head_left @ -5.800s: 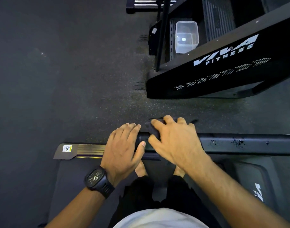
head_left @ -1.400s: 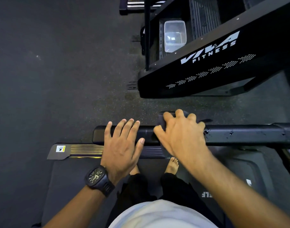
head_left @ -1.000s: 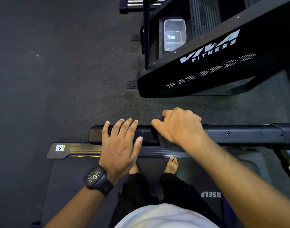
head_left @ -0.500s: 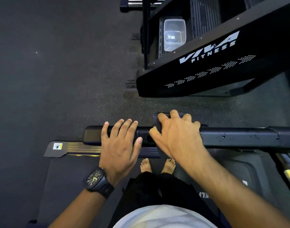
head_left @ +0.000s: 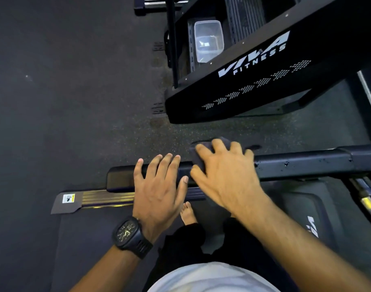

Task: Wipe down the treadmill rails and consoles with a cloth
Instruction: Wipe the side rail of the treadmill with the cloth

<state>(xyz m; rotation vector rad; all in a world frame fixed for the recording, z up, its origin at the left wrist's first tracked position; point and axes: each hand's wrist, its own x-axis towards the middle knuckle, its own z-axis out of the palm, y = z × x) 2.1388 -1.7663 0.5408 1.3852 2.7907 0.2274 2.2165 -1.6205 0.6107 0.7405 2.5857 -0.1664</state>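
Lays left hand [head_left: 159, 188] flat on long black padded treadmill rail [head_left: 306, 165], fingers [head_left: 166, 165] straight and slightly spread, black wristwatch [head_left: 130, 234] on the wrist. Grips small dark cloth [head_left: 198, 154] with right hand [head_left: 224, 175] just beside, fingers curled over it, pressing it onto the rail's top and far side. Beyond, across speckled dark floor [head_left: 75, 102], clear plastic tub [head_left: 208, 42] on neighbouring black machine [head_left: 264, 87].

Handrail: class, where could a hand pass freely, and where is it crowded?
Free: handrail right of the right hand; its short end left of the left hand. Crowded: the middle, hands close together, cloth under the right.
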